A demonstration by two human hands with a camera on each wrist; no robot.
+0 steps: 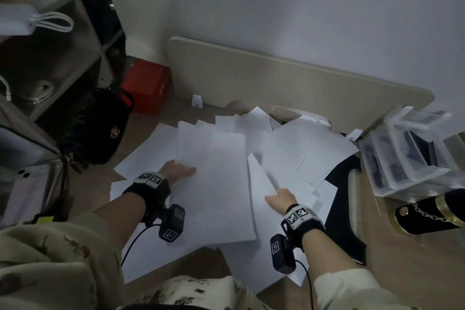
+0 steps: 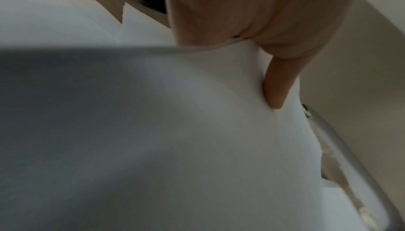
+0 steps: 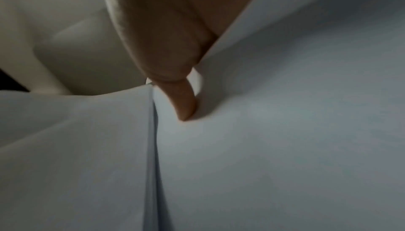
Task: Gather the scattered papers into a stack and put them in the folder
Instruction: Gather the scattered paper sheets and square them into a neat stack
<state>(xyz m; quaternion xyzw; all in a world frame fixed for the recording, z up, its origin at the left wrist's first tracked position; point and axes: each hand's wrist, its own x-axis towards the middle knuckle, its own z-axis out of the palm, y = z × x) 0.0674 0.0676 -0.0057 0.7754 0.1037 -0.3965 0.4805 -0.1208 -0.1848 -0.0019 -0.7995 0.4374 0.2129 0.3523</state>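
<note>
Head view shows a wooden floor point(image 1: 402, 272) under a pale wall point(image 1: 302, 7), with a beige board point(image 1: 276, 83) lying along the base of that wall. At the left stands an open shelf unit point(image 1: 83, 40). Many white papers point(image 1: 289, 153) lie scattered on the floor, overlapping each other, and they partly cover a dark folder point(image 1: 344, 214) which lies on the floor at the right of them. On top of the scattered sheets, a thicker stack of papers point(image 1: 214, 184) is held between both hands. At the right, a clear plastic organizer point(image 1: 407, 158) stands near the sheets. At the left, a black bag point(image 1: 100, 128) rests beside the shelf unit; it carries a small gold emblem, but I cannot read it. Behind the bag is a red box point(image 1: 148, 85). The left hand point(image 1: 178, 171) grasps the left edge of the stack: in the left wrist view the thumb presses on the upper side of the sheet point(image 2: 175, 131) and the other fingers go under it. The right hand point(image 1: 281, 200) pinches the right edge of the stack, where one sheet point(image 1: 261, 181) stands lifted; in the right wrist view a fingertip point(image 3: 186, 108) presses into the paper. Both wrists wear black bands with square black-and-white code markers, and no readable words are on them.
</note>
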